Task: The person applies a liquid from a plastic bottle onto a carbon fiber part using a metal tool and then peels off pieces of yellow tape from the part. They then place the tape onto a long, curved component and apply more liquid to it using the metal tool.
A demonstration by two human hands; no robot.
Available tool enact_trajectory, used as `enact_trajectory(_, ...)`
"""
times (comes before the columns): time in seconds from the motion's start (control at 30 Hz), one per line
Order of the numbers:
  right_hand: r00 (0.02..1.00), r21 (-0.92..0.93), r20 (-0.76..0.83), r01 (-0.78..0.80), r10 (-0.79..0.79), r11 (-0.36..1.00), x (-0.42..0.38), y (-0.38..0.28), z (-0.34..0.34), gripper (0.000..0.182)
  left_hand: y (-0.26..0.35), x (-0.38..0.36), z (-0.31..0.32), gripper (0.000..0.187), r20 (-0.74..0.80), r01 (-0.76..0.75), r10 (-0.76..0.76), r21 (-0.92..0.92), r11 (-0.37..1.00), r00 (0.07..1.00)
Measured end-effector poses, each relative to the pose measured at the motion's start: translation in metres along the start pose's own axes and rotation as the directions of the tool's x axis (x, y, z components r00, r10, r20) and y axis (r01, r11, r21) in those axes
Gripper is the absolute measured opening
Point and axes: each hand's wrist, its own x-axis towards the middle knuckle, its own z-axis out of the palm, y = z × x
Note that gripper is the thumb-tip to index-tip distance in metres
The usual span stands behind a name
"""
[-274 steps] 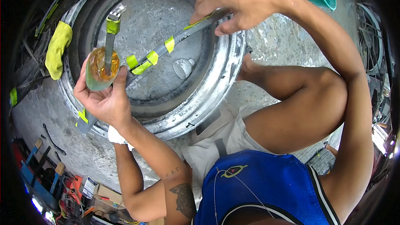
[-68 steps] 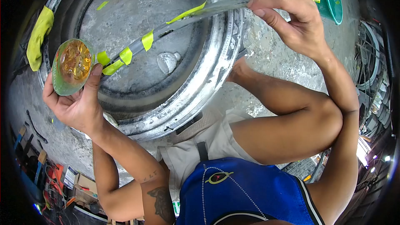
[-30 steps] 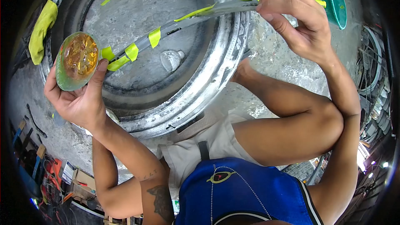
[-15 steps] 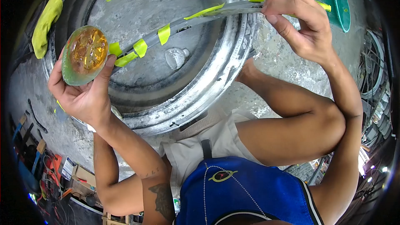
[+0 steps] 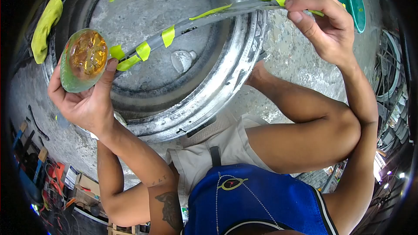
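Observation:
A long, curved grey-clear strip (image 5: 204, 21) with several bits of yellow-green tape stretches between my two hands. At its left end sits a rounded clear piece with an amber centre, like a lamp lens (image 5: 88, 54). My left hand (image 5: 85, 104) is closed around that end, its thumb on the strip beside the lens and its fingers partly hidden behind it. Up at the right, my right hand (image 5: 324, 21) pinches the strip's other end between thumb and fingers. A piece of tape (image 5: 168, 36) wraps the strip near its middle. The strip is held above a large tire.
The tire (image 5: 235, 67) lies flat on the concrete floor (image 5: 300, 67), with a yellow cloth (image 5: 46, 29) over its left edge. Inside its ring is a whitish cup-like container (image 5: 183, 61). A green bucket (image 5: 358, 8) stands beyond my right hand. Tools and boxes (image 5: 85, 189) crowd the lower left.
Both hands have shifted slightly: the right hand a little to the right, the left hand slightly left and down. The lens has tilted a little; both hands keep their hold.

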Motion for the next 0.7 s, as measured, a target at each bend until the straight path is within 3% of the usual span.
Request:
enact_trajectory(0.1,0.997,0.021,0.023,0.072,-0.073,0.997,0.006,0.003,0.006,0.01,-0.002,0.001,-0.001,0.071,0.011,-0.008,0.008,-0.011,1.0,1.0)
enact_trajectory(0.2,0.978,-0.076,-0.017,0.206,-0.207,0.976,0.011,0.009,0.01,0.006,-0.002,0.001,-0.001,0.071,0.012,-0.022,0.022,0.005,1.0,1.0)
enact_trajectory(0.53,0.991,-0.028,-0.107,0.082,-0.084,0.996,0.002,0.008,0.009,0.004,-0.003,0.0,-0.002,0.072,0.007,-0.018,0.018,0.011,1.0,1.0)
enact_trajectory(0.6,0.989,-0.078,-0.002,0.15,-0.151,0.986,0.009,0.007,0.005,0.005,-0.003,0.0,-0.001,0.072,0.009,-0.026,0.026,-0.008,1.0,1.0)
enact_trajectory(0.7,0.989,-0.071,0.0,0.15,-0.15,0.986,0.008,0.007,0.004,0.005,-0.003,0.001,-0.004,0.072,0.006,-0.023,0.023,0.013,1.0,1.0)
